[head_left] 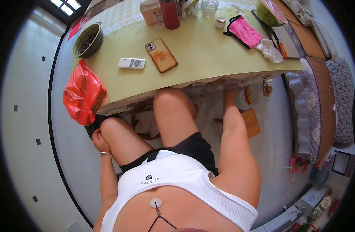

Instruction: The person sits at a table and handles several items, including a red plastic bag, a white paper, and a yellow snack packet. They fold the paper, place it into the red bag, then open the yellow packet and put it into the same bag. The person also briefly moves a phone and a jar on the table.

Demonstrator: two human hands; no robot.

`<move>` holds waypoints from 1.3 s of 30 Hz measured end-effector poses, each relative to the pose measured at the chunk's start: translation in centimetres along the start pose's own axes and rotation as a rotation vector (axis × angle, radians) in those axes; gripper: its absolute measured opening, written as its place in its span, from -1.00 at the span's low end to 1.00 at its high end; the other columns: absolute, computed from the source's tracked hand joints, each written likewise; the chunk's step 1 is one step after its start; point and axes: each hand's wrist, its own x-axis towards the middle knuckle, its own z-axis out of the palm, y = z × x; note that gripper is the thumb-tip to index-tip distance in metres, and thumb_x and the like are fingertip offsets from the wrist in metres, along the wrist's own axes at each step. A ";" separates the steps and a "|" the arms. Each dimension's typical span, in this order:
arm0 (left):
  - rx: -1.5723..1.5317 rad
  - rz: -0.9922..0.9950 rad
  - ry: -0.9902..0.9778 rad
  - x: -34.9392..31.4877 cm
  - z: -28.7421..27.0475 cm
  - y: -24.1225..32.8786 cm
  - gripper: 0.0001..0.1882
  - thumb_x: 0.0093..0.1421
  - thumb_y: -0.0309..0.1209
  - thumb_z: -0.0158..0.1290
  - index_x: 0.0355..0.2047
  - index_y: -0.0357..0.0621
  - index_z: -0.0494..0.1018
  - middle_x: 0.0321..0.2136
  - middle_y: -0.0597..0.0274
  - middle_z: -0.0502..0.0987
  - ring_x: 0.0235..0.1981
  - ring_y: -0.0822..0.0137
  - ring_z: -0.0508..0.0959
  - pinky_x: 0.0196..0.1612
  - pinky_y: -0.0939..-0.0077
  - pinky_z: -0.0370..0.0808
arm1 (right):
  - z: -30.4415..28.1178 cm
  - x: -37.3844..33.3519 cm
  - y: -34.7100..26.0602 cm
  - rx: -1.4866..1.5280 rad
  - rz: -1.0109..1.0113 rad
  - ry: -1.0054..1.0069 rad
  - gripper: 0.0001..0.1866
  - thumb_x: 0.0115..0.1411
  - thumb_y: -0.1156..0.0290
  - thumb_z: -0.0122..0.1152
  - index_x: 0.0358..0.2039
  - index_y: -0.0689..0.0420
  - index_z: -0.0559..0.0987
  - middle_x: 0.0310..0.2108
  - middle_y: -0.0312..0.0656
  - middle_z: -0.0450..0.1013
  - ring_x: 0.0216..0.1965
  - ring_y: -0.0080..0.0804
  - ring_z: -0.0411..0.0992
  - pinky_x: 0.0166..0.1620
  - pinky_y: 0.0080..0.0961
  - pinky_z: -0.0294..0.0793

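Beside my left knee, my left hand (100,142) is closed, its fingertips partly hidden against the leg. It lies next to a dark object (93,127) under the table's left corner; what the fingers hold, if anything, I cannot make out. My right forearm (234,116) reaches forward beneath the table edge, where the hand is hidden. Near that arm are a wooden board (251,123) and a large clear bottle (254,94) with a handle. A red plastic bag (82,92) hangs over the table's left corner, above my left hand.
On the green-covered table (123,85) lie a white remote control (131,63), a phone (161,55) and a pink cloth (245,31). A bowl of dark fruit (87,40) stands far left. An orange-handled knife (280,45) lies far right, near a wrapped melon (269,13).
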 end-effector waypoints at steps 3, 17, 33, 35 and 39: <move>0.011 0.001 -0.007 -0.1 -0.7 -1.2 -0.76 0.22 -0.43 -0.12 -0.28 -0.30 0.52 -0.30 -0.05 0.56 -0.24 0.04 0.51 -0.07 0.26 0.42 | 2.7 -4.6 0.2 0.246 -0.199 -0.502 -0.49 0.05 0.30 0.37 -0.01 0.27 0.52 -0.04 0.09 0.48 -0.09 0.01 0.50 0.02 -0.27 0.48; 0.041 -0.047 0.093 -2.2 -3.3 0.1 -0.79 0.19 -0.52 -0.14 -0.30 -0.27 0.51 -0.36 0.01 0.54 -0.27 0.05 0.51 -0.13 0.27 0.44 | 2.7 -4.6 -4.3 0.566 0.078 -0.864 -0.31 0.23 0.00 0.09 0.21 0.25 0.34 0.18 0.06 0.33 0.17 -0.05 0.35 0.20 -0.21 0.34; -0.075 -0.124 0.209 -3.3 -5.2 -3.8 -0.79 0.21 -0.51 -0.11 -0.29 -0.26 0.53 -0.32 0.04 0.56 -0.25 0.12 0.53 -0.11 0.33 0.45 | -21.2 -3.7 -20.4 0.721 0.312 -1.094 -0.69 0.38 0.38 -0.15 -0.02 0.19 0.52 -0.19 -0.21 0.50 -0.28 -0.44 0.40 -0.18 -0.51 0.40; -0.105 -0.146 0.220 -3.5 -5.4 -4.7 -0.79 0.21 -0.50 -0.10 -0.29 -0.25 0.54 -0.32 0.04 0.56 -0.24 0.11 0.54 -0.10 0.33 0.45 | -18.4 -3.4 -18.1 0.855 0.152 -0.935 -0.68 0.37 0.30 -0.11 -0.12 0.24 0.54 -0.29 -0.22 0.49 -0.33 -0.49 0.36 -0.25 -0.47 0.37; -0.169 -0.199 0.224 -4.1 -6.2 -5.3 -0.79 0.21 -0.49 -0.10 -0.28 -0.25 0.54 -0.31 0.05 0.57 -0.23 0.11 0.54 -0.09 0.32 0.45 | -17.5 -3.2 -16.0 0.940 0.017 -0.735 -0.59 0.37 0.17 -0.03 -0.22 0.32 0.55 -0.40 -0.19 0.48 -0.37 -0.49 0.35 -0.26 -0.44 0.36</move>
